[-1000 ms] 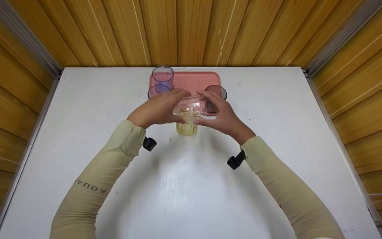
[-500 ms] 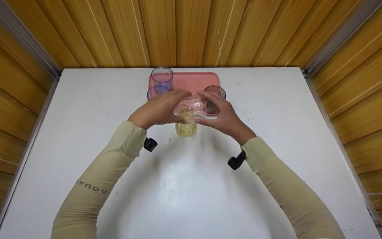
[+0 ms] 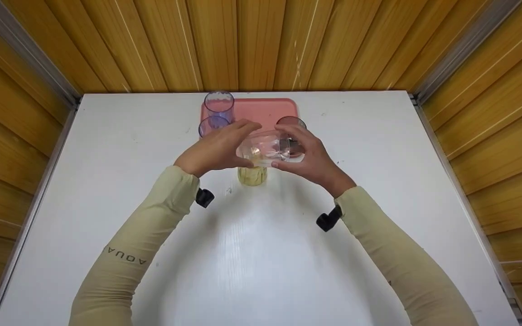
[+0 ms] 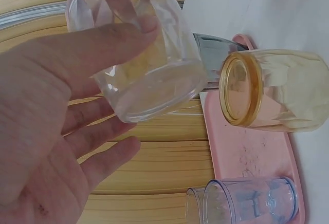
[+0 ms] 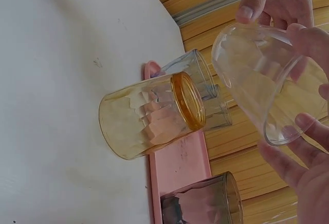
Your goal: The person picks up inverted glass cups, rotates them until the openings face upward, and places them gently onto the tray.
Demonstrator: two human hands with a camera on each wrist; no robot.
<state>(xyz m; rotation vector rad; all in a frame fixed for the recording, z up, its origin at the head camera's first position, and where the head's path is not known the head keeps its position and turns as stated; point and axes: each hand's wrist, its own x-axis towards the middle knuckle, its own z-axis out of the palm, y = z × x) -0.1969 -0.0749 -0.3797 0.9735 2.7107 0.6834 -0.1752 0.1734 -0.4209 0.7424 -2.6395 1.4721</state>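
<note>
In the head view, a clear glass [image 3: 265, 148] lies sideways in the air between both hands. My left hand [image 3: 218, 146] holds its left end, thumb on the near side; in the left wrist view several fingers stand spread away from the glass. At the other end, my right hand [image 3: 308, 155] grips around the rim, as the right wrist view shows. Below stands a yellowish glass [image 3: 252, 176] on the white table, partly covered by the clear one. A thick amber ring [image 5: 187, 100] marks its upper end.
Behind the hands lies a pink tray [image 3: 265, 108]. Two bluish glasses [image 3: 219, 103] stand at its left, and a dark smoky glass [image 5: 203, 203] at its right. Wood-look panels [image 3: 261, 45] border the table [image 3: 261, 253] at the back and sides.
My right hand has shifted slightly right with its end of the clear glass, which now reaches further right. The left hand has hardly moved; the standing glasses keep their places.
</note>
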